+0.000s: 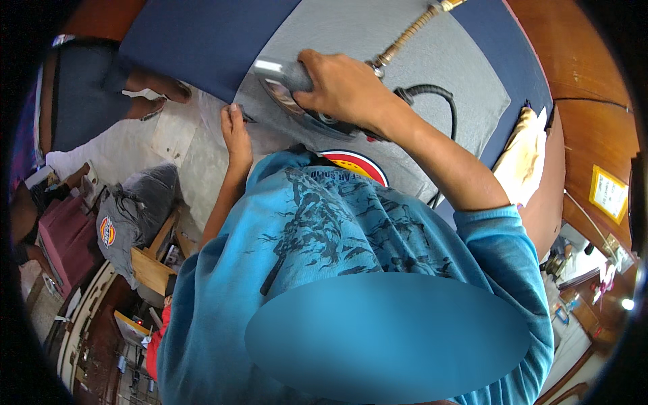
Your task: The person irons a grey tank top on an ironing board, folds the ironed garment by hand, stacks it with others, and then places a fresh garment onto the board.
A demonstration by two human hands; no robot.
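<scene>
My right hand [345, 86] is closed around the handle of a steam iron [295, 77], whose dark body is tilted and slightly blurred. Beneath it a grey garment [432, 54] lies spread over a dark blue padded board, its round red, yellow and blue print [356, 164] close to my body. A wrapped hose [407, 37] and a black cord [451, 108] run from the iron's rear. At the board's left edge, beside the near-left border of the grey cloth, my left hand [235, 135] holds its fingers stretched out; its thumb is hidden.
Dark blue cloth [196, 47] covers the board's left side. A scorched cream cloth [523, 155] hangs at its right edge. Another person's legs and bare feet [158, 88] are at left. Below them sit a grey garment pile [138, 209] and a maroon box [67, 236].
</scene>
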